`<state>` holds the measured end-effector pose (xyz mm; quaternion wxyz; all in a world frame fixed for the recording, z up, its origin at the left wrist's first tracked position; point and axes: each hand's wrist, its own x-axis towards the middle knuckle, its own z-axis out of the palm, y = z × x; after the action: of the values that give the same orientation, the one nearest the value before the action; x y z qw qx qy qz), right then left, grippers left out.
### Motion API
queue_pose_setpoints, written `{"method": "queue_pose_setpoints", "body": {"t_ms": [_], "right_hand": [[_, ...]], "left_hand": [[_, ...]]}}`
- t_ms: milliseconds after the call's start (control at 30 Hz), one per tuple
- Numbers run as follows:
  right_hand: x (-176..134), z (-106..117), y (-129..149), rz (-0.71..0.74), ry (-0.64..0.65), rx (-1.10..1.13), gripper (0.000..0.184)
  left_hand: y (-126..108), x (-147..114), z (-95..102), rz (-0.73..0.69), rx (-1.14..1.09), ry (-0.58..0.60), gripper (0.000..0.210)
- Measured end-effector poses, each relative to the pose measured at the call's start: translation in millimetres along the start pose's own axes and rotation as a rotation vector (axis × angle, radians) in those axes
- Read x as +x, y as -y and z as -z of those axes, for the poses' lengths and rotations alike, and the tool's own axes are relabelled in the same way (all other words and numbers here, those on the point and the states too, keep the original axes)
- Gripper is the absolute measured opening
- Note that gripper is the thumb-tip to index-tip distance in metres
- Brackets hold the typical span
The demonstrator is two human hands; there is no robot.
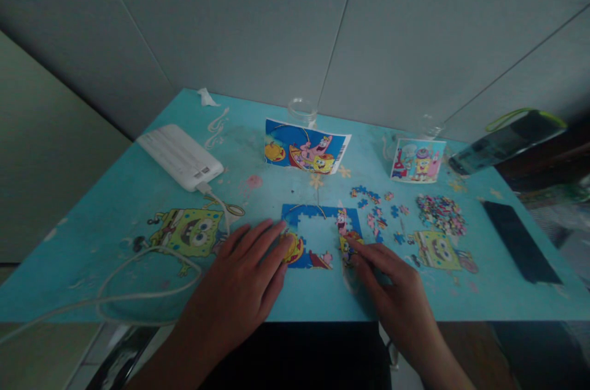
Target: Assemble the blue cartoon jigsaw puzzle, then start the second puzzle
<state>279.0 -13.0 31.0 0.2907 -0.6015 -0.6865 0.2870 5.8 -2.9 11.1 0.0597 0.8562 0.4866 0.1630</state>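
A partly joined jigsaw puzzle (288,213) lies on the table, its blue border pieces around a bare middle. My left hand (249,270) rests flat with its fingers spread, fingertips at the puzzle's left side by a yellow burger picture. Thumb and forefinger of my right hand (391,282) are pinched together on a yellow jigsaw piece (345,249) at the lower right of the puzzle. How much of that piece lies under the fingertips is hidden. Several loose jigsaw pieces (363,202) are scattered to the right of the frame. Behind it stands a picture card (302,147) with a matching cartoon scene.
A white power bank (177,156) with a white cable (133,296) lies on the left. On the right are a heap of small pieces (441,214), a second picture card (418,160), a dark phone (520,242) and a bottle (507,143). A clear cup (302,110) stands near the wall.
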Motion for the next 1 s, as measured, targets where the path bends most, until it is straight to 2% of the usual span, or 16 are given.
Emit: {"method": "queue_pose_setpoints", "body": {"t_ms": [100,267,400,567,800,1000], "right_hand": [[0,1,0,0.010,0.000,-0.010,0.028],[-2,0,-2,-0.004,-0.076,-0.092,0.019],[-3,-4,-3,0.071,-0.095,-0.167,0.017],[-4,-11,0,0.172,-0.079,-0.264,0.014],[-6,-15,2,0.226,-0.109,-0.297,0.010],[-5,-13,5,0.222,-0.060,-0.327,0.007]], "left_hand": [[1,0,-0.7,-0.003,-0.002,0.001,0.040],[2,0,-1.9,-0.014,-0.002,0.006,0.041],[1,0,-1.3,-0.013,-0.004,-0.003,0.039],[0,0,-1.2,-0.004,-0.012,-0.017,0.040],[2,-1,-2.9,-0.010,-0.002,0.010,0.041],[1,0,-0.9,-0.015,0.001,0.000,0.040]]}}
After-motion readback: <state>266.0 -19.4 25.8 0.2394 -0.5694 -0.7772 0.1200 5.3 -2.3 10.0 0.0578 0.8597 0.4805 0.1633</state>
